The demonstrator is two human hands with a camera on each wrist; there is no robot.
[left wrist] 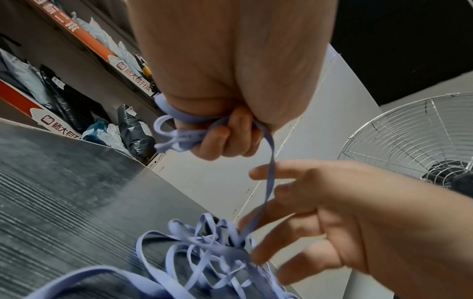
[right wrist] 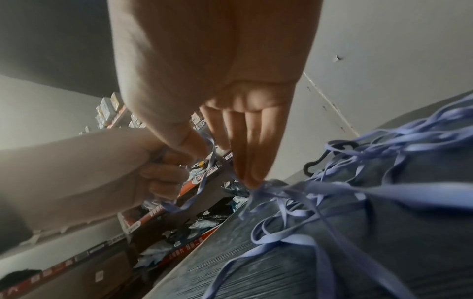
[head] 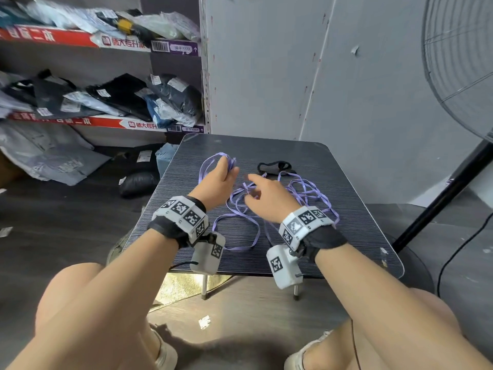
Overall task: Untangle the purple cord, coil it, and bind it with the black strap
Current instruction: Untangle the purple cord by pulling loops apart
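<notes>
near loops: slack purple cord lies in loose loops on the surface just ahead of your wrists; nothing holds these

right hand: your right hand sits over the middle of the tangle; fingers mostly straight and pointing down, fingertips touching the knot where several strands cross; whether it pinches a strand there you cannot tell from these views; it reads as loose, not clenched

left hand: your left hand is curled tight round a small bundle of gathered cord; loops stick out past the knuckles on the far side; raised a little off the surface

key relation: one strand runs from the left fist down and toward your right, into the knot under the right fingertips; so the tangle lies to the right of and below the bundle, and the right hand is the nearer one to it; free length has to come out of that knot toward the left

right-side pile: more tangled cord spreads right of the right hand, toward the surface edge

black strap: black strap lies flat at the far side, beyond the right hand, touching the cord's far strands; untouched

judgement: untangling stage; coil barely begun, binding not yet due
</notes>
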